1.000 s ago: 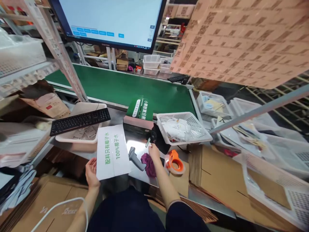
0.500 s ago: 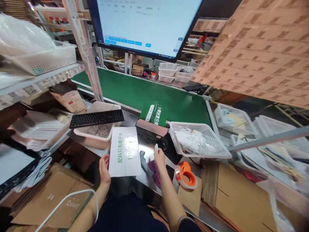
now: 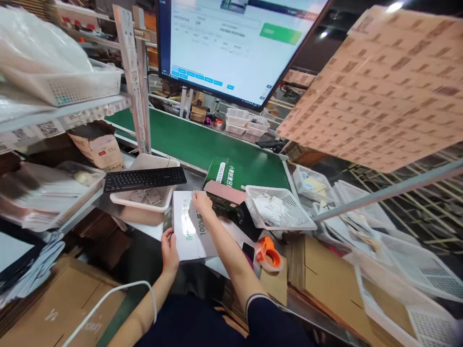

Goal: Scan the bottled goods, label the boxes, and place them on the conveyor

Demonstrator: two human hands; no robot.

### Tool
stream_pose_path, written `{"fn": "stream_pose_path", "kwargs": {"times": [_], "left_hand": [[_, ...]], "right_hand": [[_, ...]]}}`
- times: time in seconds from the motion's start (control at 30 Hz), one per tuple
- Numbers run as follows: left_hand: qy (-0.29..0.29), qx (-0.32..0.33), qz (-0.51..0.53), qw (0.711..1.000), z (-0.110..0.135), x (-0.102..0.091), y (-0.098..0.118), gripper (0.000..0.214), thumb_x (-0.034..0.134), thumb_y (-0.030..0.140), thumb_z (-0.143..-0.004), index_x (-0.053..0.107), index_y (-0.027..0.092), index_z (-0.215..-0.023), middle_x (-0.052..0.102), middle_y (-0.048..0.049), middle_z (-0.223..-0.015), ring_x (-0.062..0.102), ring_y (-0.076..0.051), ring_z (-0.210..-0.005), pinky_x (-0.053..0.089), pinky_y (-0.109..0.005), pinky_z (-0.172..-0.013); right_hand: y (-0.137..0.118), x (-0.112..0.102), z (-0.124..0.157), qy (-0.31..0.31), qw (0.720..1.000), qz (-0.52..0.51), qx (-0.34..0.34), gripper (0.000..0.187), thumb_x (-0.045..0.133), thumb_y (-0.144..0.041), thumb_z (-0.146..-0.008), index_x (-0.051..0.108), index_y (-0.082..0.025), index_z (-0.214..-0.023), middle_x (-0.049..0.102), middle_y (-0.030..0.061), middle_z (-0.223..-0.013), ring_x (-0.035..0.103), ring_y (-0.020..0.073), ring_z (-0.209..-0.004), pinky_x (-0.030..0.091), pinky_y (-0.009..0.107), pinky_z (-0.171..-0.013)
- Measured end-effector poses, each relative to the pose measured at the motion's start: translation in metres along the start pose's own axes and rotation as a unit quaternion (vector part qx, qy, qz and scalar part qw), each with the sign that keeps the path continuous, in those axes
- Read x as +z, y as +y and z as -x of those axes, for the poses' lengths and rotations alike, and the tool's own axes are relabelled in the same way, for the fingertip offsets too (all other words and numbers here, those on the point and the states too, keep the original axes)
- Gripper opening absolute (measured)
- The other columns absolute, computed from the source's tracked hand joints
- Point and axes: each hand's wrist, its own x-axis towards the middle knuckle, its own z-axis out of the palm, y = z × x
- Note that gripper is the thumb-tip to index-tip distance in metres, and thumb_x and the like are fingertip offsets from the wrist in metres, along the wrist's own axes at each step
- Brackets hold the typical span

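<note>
1. The white box [image 3: 186,226] is lying between the two hands, its printed top facing up. That top is looking flat and closed, and nothing inside is showing.
2. The handling is looking underway, with the box in position and both hands attending to it. Whether its seam is cut or sealed, and how much is remaining, I cannot tell.
3. The left hand [image 3: 170,253] is staying loosely half open, fingers bending against the box's left side; it is appearing to steady the box rather than clench it.
4. The right hand [image 3: 203,202] is reaching to the box's far edge, fingers drawing together there. Whether they are pinching something small, I cannot tell.
5. Just beyond the right hand, a pink-sided box [image 3: 226,191] is sitting. Nearer the body, beside the right forearm, a phone [image 3: 248,250] and an orange tape dispenser [image 3: 265,246] are lying.
6. Beyond the left hand, a keyboard [image 3: 144,179] is resting across a white tray [image 3: 159,206].
</note>
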Motion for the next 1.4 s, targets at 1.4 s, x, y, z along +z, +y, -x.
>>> {"fn": "stream_pose_path", "kwargs": {"times": [1.4], "left_hand": [[-0.162, 0.213, -0.201, 0.942, -0.007, -0.020, 0.036, 0.063, 0.073, 0.037, -0.083, 0.055, 0.018, -0.140, 0.044, -0.0220, -0.157, 0.037, -0.039, -0.151, 0.024, -0.063, -0.126]], "right_hand": [[0.014, 0.049, 0.206, -0.060, 0.994, 0.079, 0.054, 0.052, 0.039, -0.025, -0.101, 0.047, -0.015, -0.151, 0.077, 0.0225, -0.106, 0.075, 0.0361, -0.098, 0.055, 0.045, -0.082]]}}
